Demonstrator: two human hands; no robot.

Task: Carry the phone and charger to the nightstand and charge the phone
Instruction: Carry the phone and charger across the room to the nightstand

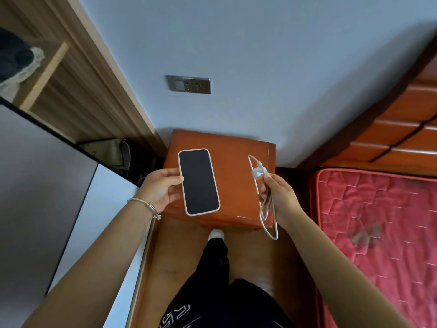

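Left hand [163,190]: fingers grip dark-screened, pale-cased phone [198,182].
Right hand [280,197]: fingers clasp white charger and looped cable [259,172].
Advice: lay phone flat on orange-brown wooden nightstand [234,147]; plug into grey wall socket [188,84].

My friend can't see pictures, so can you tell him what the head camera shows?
A person's left hand holds a dark-screened phone and the right hand a white charger with looped cable, above a wooden nightstand. A wall socket is above, a red mattress to the right.
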